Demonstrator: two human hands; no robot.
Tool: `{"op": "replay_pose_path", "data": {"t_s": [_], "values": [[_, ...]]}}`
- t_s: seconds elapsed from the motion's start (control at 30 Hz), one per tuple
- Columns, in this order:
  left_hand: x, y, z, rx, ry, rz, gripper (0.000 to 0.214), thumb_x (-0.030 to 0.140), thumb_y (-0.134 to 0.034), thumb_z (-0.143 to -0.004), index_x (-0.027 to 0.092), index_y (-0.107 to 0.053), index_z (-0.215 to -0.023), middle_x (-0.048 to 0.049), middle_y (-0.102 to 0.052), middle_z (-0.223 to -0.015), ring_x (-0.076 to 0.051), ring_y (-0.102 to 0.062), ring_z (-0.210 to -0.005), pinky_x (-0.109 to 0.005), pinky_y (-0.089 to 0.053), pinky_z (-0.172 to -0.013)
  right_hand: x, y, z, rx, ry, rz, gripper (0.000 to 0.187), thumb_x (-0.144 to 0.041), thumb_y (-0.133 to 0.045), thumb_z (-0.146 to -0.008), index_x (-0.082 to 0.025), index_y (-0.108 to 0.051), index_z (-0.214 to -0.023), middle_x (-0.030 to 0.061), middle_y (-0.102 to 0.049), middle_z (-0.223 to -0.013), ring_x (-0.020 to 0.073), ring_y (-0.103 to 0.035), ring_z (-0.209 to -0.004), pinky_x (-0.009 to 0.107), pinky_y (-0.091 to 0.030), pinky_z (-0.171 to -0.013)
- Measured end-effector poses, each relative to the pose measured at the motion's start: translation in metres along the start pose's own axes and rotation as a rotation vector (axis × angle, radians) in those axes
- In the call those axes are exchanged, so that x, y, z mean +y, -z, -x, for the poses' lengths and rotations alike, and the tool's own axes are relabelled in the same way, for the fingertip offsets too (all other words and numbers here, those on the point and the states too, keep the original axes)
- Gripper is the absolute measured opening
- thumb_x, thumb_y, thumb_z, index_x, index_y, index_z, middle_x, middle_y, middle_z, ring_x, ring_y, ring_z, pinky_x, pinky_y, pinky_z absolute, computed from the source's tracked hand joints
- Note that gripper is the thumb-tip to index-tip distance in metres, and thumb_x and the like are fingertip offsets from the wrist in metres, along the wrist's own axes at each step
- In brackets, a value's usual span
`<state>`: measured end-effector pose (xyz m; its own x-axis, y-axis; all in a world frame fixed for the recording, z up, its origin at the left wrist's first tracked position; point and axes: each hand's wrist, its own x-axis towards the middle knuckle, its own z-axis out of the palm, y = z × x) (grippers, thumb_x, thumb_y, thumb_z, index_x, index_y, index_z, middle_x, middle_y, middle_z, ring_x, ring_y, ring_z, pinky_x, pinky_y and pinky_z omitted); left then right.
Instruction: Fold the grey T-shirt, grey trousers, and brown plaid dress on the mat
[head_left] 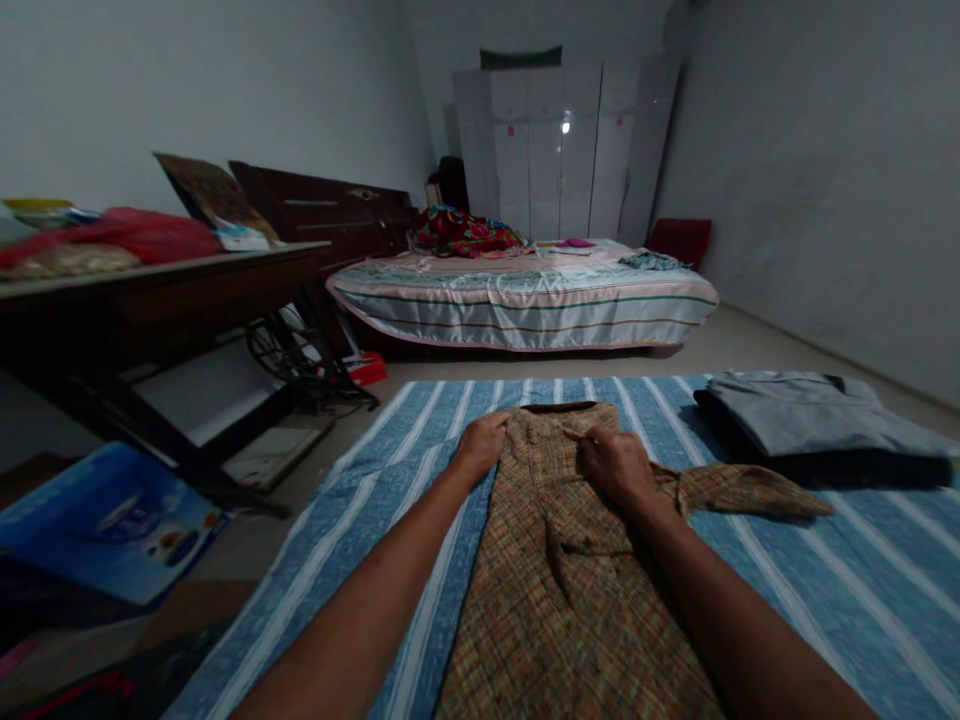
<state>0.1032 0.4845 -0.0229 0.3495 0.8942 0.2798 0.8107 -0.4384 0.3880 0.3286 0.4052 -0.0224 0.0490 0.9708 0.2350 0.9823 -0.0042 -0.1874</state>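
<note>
A brown plaid shirt (570,590) lies flat on a blue cloth with white stripes (375,500), collar end away from me. One sleeve sticks out to the right. My left hand (481,443) grips the shirt's far left shoulder, fingers curled on the fabric. Closed in a pinch, my right hand (615,462) holds the fabric near the collar on the right side. Both forearms reach forward over the shirt.
Folded grey and dark clothes (817,425) are stacked at the cloth's far right. A bed (525,295) with a striped sheet stands beyond, a white wardrobe (559,150) behind it. A dark table (150,290) stands left, a blue box (105,520) below it.
</note>
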Motion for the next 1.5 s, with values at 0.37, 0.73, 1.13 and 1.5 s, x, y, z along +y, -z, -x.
{"op": "replay_pose_path", "data": {"t_s": [0.37, 0.73, 1.13, 1.5], "values": [[0.025, -0.026, 0.004, -0.031, -0.122, -0.055, 0.039, 0.017, -0.04, -0.089, 0.017, -0.055, -0.125, -0.0112, -0.054, -0.138, -0.022, -0.047, -0.13, -0.04, -0.037, -0.11, 0.003, 0.002, 0.001, 0.064, -0.048, -0.122, 0.027, -0.031, -0.045, -0.092, -0.021, -0.069, -0.097, 0.0069, -0.073, -0.081, 0.0196, -0.066, -0.074, 0.026, -0.032, -0.06], [0.03, -0.028, 0.018, -0.033, -0.14, -0.135, 0.044, 0.02, -0.042, -0.092, 0.017, -0.046, -0.136, -0.0124, -0.042, -0.149, -0.025, -0.036, -0.138, -0.049, -0.028, -0.114, 0.004, 0.011, 0.003, -0.069, -0.09, -0.081, 0.029, -0.032, -0.044, -0.09, -0.02, -0.071, -0.094, 0.0108, -0.073, -0.089, 0.0223, -0.067, -0.082, 0.028, -0.035, -0.062], [0.038, -0.019, 0.018, -0.019, 0.021, -0.023, 0.021, 0.022, -0.049, -0.088, 0.021, -0.065, -0.101, -0.007, -0.065, -0.118, -0.02, -0.058, -0.113, -0.033, -0.042, -0.102, 0.003, -0.004, 0.006, -0.09, -0.03, -0.03, 0.033, -0.029, -0.04, -0.091, -0.018, -0.071, -0.091, 0.0137, -0.073, -0.088, 0.0244, -0.068, -0.081, 0.029, -0.036, -0.062], [0.012, -0.02, -0.044, 0.131, 0.588, 0.257, 0.034, 0.047, -0.065, -0.071, 0.017, -0.059, -0.055, -0.0073, -0.063, -0.061, -0.023, -0.063, -0.063, -0.027, -0.04, -0.052, 0.003, -0.006, 0.007, -0.109, 0.006, -0.015, 0.031, -0.031, -0.04, -0.092, -0.019, -0.069, -0.092, 0.0122, -0.073, -0.091, 0.0243, -0.068, -0.083, 0.029, -0.035, -0.062]]}}
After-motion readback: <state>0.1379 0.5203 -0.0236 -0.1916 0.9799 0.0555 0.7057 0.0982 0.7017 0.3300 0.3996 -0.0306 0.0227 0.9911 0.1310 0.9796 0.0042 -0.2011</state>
